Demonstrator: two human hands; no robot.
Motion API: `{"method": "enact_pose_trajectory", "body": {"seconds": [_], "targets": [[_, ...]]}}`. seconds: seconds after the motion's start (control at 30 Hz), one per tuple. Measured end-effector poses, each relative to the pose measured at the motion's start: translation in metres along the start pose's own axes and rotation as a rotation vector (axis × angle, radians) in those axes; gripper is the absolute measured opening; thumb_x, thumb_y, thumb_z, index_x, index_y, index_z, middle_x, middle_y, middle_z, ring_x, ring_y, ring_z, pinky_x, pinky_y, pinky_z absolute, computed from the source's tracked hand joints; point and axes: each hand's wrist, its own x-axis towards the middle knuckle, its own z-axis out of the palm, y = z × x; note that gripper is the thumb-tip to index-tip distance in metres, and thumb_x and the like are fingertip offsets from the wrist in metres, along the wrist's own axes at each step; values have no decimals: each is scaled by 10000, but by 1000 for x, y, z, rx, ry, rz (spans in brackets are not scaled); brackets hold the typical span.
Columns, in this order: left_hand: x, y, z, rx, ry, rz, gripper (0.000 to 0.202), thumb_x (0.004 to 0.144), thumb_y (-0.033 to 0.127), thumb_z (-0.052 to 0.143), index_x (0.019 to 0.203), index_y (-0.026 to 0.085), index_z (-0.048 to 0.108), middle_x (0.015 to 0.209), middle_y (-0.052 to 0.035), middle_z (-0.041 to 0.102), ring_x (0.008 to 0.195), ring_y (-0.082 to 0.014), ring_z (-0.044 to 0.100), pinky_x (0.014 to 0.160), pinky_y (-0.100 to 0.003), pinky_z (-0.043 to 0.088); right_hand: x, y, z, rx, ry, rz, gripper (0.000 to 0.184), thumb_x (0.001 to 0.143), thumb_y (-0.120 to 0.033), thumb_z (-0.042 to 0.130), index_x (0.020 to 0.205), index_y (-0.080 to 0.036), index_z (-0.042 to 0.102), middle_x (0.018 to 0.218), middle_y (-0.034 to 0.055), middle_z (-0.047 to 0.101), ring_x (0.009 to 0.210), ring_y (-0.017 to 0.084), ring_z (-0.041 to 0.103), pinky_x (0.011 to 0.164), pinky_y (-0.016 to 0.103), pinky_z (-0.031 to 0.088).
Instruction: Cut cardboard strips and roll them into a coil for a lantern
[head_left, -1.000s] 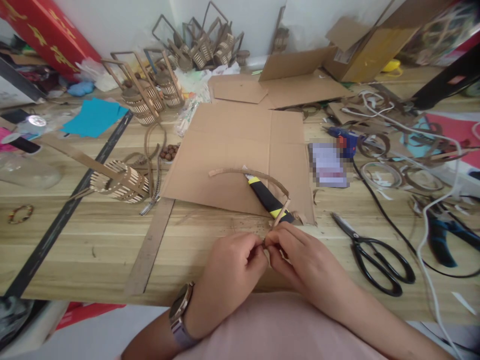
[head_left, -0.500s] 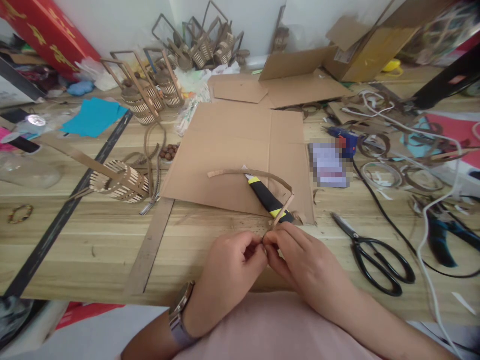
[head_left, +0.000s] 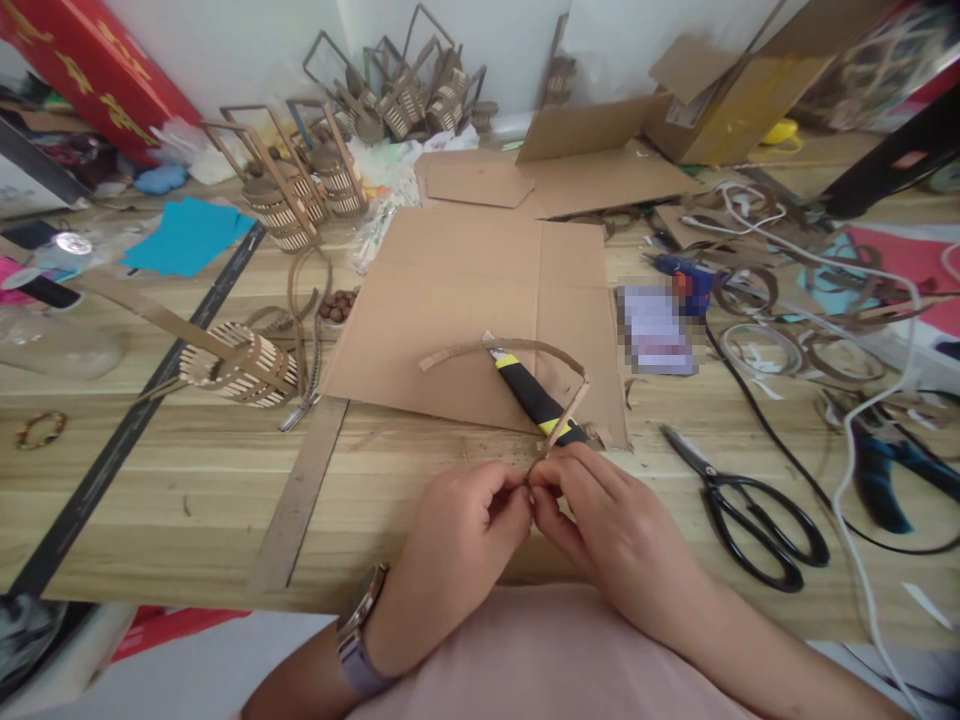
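Note:
My left hand (head_left: 480,510) and my right hand (head_left: 592,510) meet near the table's front edge, fingertips pinched together. Between them is the near end of a thin brown strip (head_left: 525,347). From my fingers the strip rises, bends sharply, then curves left above the cardboard. The pinched end is mostly hidden by my fingers. Behind my hands a black and yellow utility knife (head_left: 529,392) lies on the cardboard sheet (head_left: 465,270), partly under the strip. To the right of my right hand rest black-handled scissors (head_left: 750,510).
A small woven basket (head_left: 244,365) with a tall handle stands at left, beside a flat strip (head_left: 300,500). More baskets (head_left: 285,205) stand behind. At right are a blue glue gun (head_left: 686,280), its black cord, pliers (head_left: 889,480) and a white cable (head_left: 851,470).
The strip's free end has dipped slightly and shifted a little right. Both hands keep their pinch in nearly the same place.

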Motion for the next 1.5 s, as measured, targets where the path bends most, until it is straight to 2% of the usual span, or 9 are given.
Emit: {"method": "enact_pose_trajectory", "body": {"seconds": [0.13, 0.27, 0.53, 0.77, 1.03, 1.27, 1.5], "targets": [[1, -1, 2, 19, 23, -10, 216, 825, 171, 510, 610, 192, 516, 573, 37, 555, 560, -116, 491, 539, -231, 321, 2, -1, -1, -9, 7, -28, 249, 954, -95, 418, 770, -194, 554, 671, 16, 593, 593, 132, 577, 530, 251, 487], [1, 0, 2, 46, 18, -37, 179, 801, 167, 506, 625, 191, 526, 582, 34, 557, 563, -119, 487, 545, -236, 313, 2, -2, -1, -15, 2, -45, 281, 964, -94, 402, 745, -200, 542, 661, 13, 573, 589, 134, 564, 524, 250, 468], [1, -1, -1, 43, -18, -13, 189, 810, 170, 500, 622, 189, 511, 587, 33, 547, 574, -118, 481, 558, -238, 313, 2, 0, -5, 161, -76, 39, 216, 930, -91, 425, 776, -201, 530, 709, 27, 599, 605, 135, 580, 529, 242, 487], [0, 1, -2, -51, -14, -19, 181, 837, 183, 493, 702, 185, 613, 636, 25, 617, 601, -122, 537, 570, -229, 355, 3, -2, -11, 124, 41, 2, 193, 947, -104, 464, 844, -200, 596, 723, 17, 653, 631, 129, 628, 585, 253, 522], [-1, 1, 0, 8, -18, 12, 192, 836, 168, 510, 649, 185, 548, 610, 35, 567, 594, -116, 502, 575, -236, 327, 5, -2, -10, 29, 41, -46, 241, 942, -85, 431, 776, -199, 563, 664, 7, 612, 583, 128, 596, 555, 252, 488], [1, -1, 2, 29, -18, -15, 182, 808, 146, 517, 630, 183, 519, 590, 42, 530, 577, -108, 466, 564, -235, 303, 4, -1, -7, 72, -16, -25, 218, 922, -71, 445, 767, -199, 529, 674, 15, 585, 581, 132, 566, 532, 239, 455], [1, -3, 2, -10, -48, -6, 192, 822, 162, 516, 631, 181, 512, 589, 48, 524, 571, -99, 456, 548, -227, 300, 4, 0, -10, 205, -64, 36, 197, 898, -70, 448, 777, -214, 507, 679, -1, 571, 552, 119, 524, 489, 223, 431]]}}
